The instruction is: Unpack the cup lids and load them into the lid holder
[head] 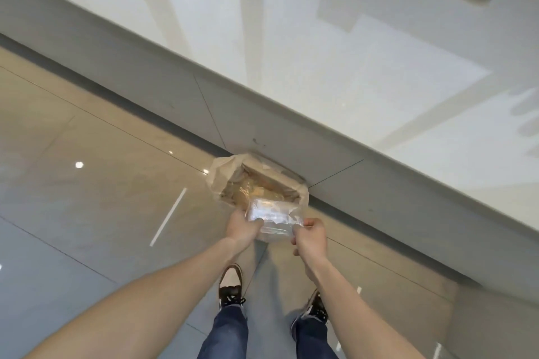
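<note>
An open cardboard box [280, 173] lined with a plastic bag stands on the floor against the base of a counter. Just above its near edge I hold a clear plastic sleeve of cup lids [272, 217] between both hands. My left hand [243, 227] grips the sleeve's left end. My right hand [310, 234] pinches its right end, with the fingers curled round the plastic. More wrapped lids show dimly inside the box. No lid holder is in view.
A white glossy counter [350, 46] runs diagonally above the box, its grey front panel [145, 79] dropping to the beige tiled floor [87, 183]. My two feet in dark shoes stand just behind the box.
</note>
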